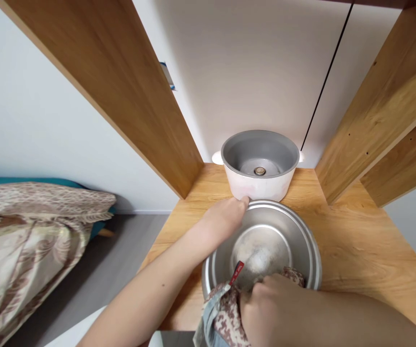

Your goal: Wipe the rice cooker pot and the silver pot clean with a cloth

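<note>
A round metal basin rests on the wooden tabletop, a cloudy patch on its bottom. My left hand is closed on the basin's far left rim, with the fingers mostly out of sight. Bunched under my right hand is a brown-and-beige patterned cloth with a grey-blue backing. That hand is closed on the cloth and presses it into the near side of the basin. A red tag sticks up from the cloth's edge. Right behind the basin stands a pale pot with a grey interior.
Wooden posts rise on both sides of the tabletop, before a white wall with a black cable. To the left, a bed with a patterned cover stands over grey flooring.
</note>
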`<state>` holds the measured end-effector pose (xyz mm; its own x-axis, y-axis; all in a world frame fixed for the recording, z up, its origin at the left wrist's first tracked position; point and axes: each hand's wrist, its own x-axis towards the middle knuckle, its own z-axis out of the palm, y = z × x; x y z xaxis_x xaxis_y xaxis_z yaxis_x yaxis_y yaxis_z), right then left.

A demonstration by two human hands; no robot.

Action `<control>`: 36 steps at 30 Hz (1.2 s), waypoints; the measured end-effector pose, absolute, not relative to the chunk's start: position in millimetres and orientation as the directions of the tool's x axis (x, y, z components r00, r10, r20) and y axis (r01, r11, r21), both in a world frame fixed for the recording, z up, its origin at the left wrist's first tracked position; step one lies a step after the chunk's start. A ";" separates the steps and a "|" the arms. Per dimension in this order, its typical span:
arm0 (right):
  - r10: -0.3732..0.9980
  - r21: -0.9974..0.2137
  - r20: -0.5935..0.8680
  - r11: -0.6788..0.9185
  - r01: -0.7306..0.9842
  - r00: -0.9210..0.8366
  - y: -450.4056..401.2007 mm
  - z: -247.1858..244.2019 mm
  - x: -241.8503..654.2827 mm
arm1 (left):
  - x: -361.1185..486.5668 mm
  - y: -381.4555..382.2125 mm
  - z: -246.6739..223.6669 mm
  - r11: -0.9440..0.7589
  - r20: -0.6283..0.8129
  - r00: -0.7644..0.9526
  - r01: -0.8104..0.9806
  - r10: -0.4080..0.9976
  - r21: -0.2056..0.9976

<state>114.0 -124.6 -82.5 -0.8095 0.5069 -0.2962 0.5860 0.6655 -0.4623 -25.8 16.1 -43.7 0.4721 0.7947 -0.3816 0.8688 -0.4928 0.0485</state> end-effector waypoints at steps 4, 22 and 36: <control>0.452 -0.398 -0.385 0.705 0.587 -0.804 -124.4 -78.2 115.4 | -25.1 15.5 -41.1 -0.519 -0.394 0.483 0.854 0.782 0.016; 0.443 -0.360 -0.410 0.724 0.588 -0.797 -121.3 -69.2 110.8 | -26.4 14.2 -38.4 -0.529 -0.377 0.501 0.848 0.779 0.032; 0.476 -0.364 -0.371 0.716 0.596 -0.798 -125.8 -88.4 105.8 | -26.5 17.7 -41.1 -0.560 -0.381 0.517 0.828 0.767 -0.005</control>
<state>105.8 -125.8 -88.4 -0.7976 0.4758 -0.3707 0.5961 0.7156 -0.3641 -26.5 17.7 -41.1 0.5167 0.7667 -0.3810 0.8282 -0.5604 -0.0045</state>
